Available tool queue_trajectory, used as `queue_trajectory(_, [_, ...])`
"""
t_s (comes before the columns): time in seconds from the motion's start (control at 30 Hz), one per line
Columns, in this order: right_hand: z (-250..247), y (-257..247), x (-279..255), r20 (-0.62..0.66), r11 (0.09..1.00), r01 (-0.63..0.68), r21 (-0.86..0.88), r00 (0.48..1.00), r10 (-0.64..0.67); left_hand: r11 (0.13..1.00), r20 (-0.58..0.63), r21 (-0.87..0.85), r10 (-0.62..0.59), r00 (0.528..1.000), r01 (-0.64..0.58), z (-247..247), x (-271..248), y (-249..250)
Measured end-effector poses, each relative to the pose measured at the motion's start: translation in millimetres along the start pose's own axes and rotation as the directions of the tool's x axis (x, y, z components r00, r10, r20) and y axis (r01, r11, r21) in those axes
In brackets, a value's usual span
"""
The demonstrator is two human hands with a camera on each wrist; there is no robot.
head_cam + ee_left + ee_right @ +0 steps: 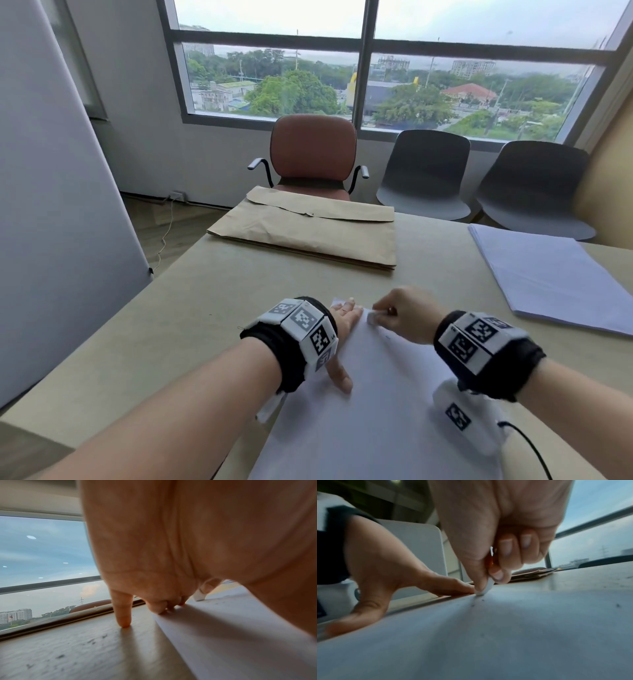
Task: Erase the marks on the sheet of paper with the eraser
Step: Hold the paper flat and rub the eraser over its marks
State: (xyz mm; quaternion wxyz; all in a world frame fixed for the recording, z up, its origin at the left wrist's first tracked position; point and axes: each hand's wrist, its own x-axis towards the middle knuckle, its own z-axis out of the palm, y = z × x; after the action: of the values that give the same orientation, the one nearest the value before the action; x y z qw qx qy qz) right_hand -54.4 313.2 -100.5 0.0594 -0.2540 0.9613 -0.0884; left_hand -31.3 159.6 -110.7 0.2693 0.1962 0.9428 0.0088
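**Erasing near the far edge of the sheet: hold and handling**

The sheet of paper lies flat on the beige table, directly in front of the person. The right hand pinches a small white eraser between thumb and fingertips, with the remaining fingers curled in. The lower end of the eraser touches the paper near its far edge. The left hand lies flat beside it, fingers straight, pressing on the sheet's left margin. The wrist view shows its little finger resting on the table just off the paper. The two hands are close together, almost touching.

Handling notes:
- The paper is thin, light and likely to buckle or crease under sideways rubbing. Hold it down close to the rubbed spot, as the left hand does here.
- The eraser appears small and slightly soft. Grip it low, near the working end, so it does not bend or slip.
- Dark crumbs lie scattered on the sheet. Few marks are legible from these views, so remaining work cannot be judged precisely.

Other items: a brown envelope at the far side and a stack of white paper to the right.
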Motion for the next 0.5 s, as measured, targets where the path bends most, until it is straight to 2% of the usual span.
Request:
queue_trajectory(0.07, [4, -5, -5, 0.030, 0.999, 0.038, 0.000, 0.999, -0.038, 1.000, 0.002, 0.011, -0.003, 1.000, 0.003, 0, 0, 0])
queue_trajectory(0.13, [11, -16, -20, 0.114, 0.989, 0.122, 0.081, 0.985, -0.131, 0.999, 0.018, 0.030, -0.012, 1.000, 0.011, 2, 2, -1])
queue_trajectory(0.2, [12, -18, -28, 0.161, 0.979, 0.137, 0.154, 0.974, -0.162, 0.999, 0.026, 0.044, -0.020, 0.999, 0.019, 2, 5, 0])
queue_trajectory(0.27, [7, -11, -21, 0.138, 0.990, 0.092, 0.108, 0.985, -0.106, 0.999, 0.023, 0.038, -0.017, 1.000, 0.016, 1, 5, 0])
queue_trajectory(0.4, [4, -2, -1, -0.034, 0.999, -0.050, -0.005, 0.998, 0.049, 1.000, 0.003, 0.014, 0.000, 1.000, 0.000, 1, 3, -2])
queue_trajectory(0.5, [15, -19, -12, 0.039, 0.998, 0.057, 0.014, 0.998, -0.057, 0.999, -0.002, 0.042, -0.002, 1.000, 0.003, 5, 6, -3])
